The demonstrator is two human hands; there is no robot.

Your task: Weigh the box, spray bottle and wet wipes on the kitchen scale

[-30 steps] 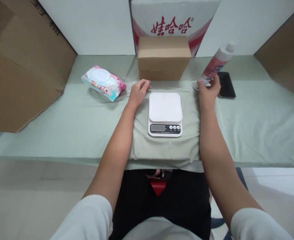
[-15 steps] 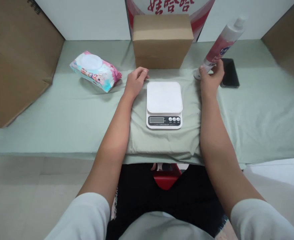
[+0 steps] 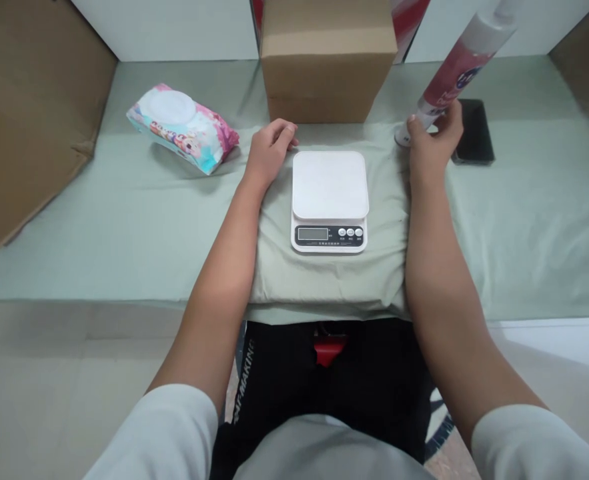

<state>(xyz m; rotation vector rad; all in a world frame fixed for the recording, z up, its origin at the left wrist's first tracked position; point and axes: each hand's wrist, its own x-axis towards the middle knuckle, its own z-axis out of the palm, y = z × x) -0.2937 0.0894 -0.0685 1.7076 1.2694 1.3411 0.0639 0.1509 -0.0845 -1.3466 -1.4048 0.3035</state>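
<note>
Right hand gripping tube by its low end, left hand idle beside scale
Kitchen scale (image 3: 329,201) sits nearest on the green cloth (image 3: 124,220); left hand (image 3: 269,152) just off its far-left corner, loosely curled, palm down, holding nothing; right hand (image 3: 431,145) off its far-right corner, fingers closed round the tilted pink-white tube (image 3: 455,67); cardboard box (image 3: 327,60) right behind scale, wipes pack (image 3: 181,127) far left, black phone (image 3: 473,132) beyond right hand

I take this for a makeshift packing or weighing station set up indoors, not a proper shop or lab. What tells me so is the tabletop (image 3: 74,220) draped in pale green cloth, a small digital scale (image 3: 329,200) at its middle, and a plain brown carton (image 3: 327,60) behind it. Big cardboard sheets (image 3: 29,113) and white panels (image 3: 174,27) wall in the sides and back.
</note>
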